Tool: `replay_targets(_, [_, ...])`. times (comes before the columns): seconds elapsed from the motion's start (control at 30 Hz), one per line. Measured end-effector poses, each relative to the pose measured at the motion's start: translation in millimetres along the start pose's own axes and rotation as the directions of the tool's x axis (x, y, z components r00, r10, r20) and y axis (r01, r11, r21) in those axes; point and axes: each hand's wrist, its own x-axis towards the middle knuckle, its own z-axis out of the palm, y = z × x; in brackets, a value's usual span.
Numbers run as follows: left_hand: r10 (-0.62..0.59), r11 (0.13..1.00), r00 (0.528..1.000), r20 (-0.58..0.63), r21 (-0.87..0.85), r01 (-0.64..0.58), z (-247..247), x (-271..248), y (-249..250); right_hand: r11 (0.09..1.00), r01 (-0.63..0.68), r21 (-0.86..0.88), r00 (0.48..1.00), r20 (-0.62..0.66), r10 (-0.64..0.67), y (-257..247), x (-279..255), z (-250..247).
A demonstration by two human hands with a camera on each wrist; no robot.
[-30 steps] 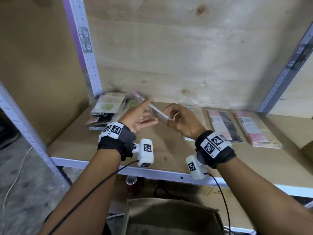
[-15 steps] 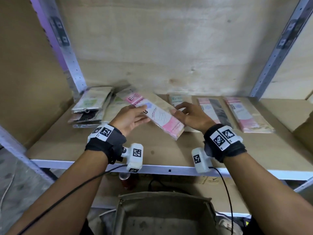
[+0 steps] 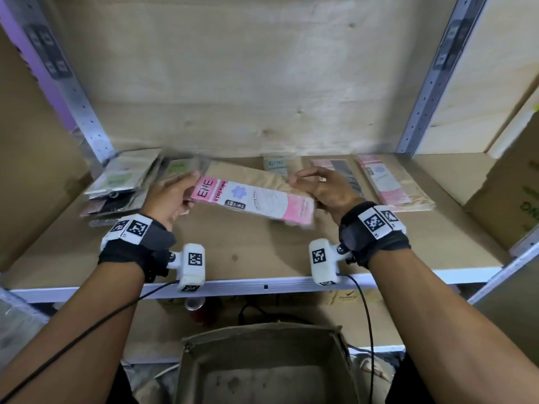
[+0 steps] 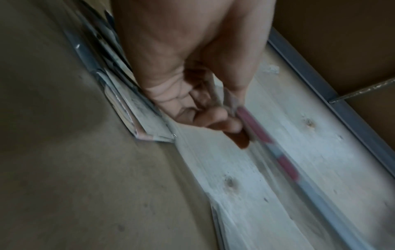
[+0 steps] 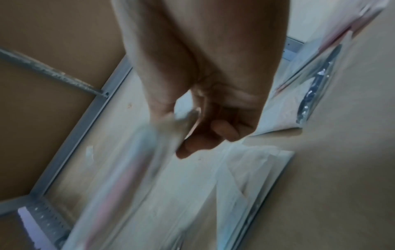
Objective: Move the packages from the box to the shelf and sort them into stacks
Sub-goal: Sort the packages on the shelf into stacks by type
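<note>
I hold a pink and white ENE stocking package (image 3: 256, 199) face up, just above the wooden shelf (image 3: 262, 252). My left hand (image 3: 186, 193) grips its left end, and the fingers pinch that edge in the left wrist view (image 4: 233, 125), where the package (image 4: 278, 157) is seen edge-on. At the right end, my right hand (image 3: 306, 188) curls round it. The right wrist view shows the hand (image 5: 183, 128) pinching the blurred package (image 5: 128, 169). The cardboard box (image 3: 262, 339) stands open below the shelf.
A messy pile of greenish packages (image 3: 125, 182) lies at the shelf's left. At the back lie a green ENE package (image 3: 275, 164), a pink and black one (image 3: 335, 170) and a pink stack (image 3: 388, 185). Metal uprights (image 3: 423, 91) frame the bay. A carton (image 3: 510, 193) stands at the right.
The package has turned from edge-on to face up and come lower over the shelf. My hands have moved apart to its two ends.
</note>
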Motion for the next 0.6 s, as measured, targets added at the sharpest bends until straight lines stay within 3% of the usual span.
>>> replay_targets(0.13, [-0.008,0.980,0.997,0.076,0.199,-0.007,5,-1,-7,0.984,-0.113,0.137,0.989,-0.080,0.124,4,0,-5])
replay_targets(0.27, [0.040,0.955,0.999,0.006,0.295,-0.040,11,-2,-6,0.990,-0.109,0.089,0.987,-0.106,0.118,5,-1,-3])
replay_targets(0.4, [0.178,0.922,0.978,-0.106,0.364,-0.129,17,-7,-8,0.992,-0.106,0.062,0.988,-0.108,0.112,5,-2,0])
replay_targets(0.47, [0.151,0.960,0.985,-0.086,0.252,-0.125,21,-10,-10,0.990,-0.120,0.077,0.987,-0.097,0.128,4,-5,4])
replay_targets(0.6, [-0.012,0.990,0.999,0.046,-0.139,0.018,23,-15,-6,0.989,-0.130,0.064,0.988,-0.073,0.134,5,-6,8])
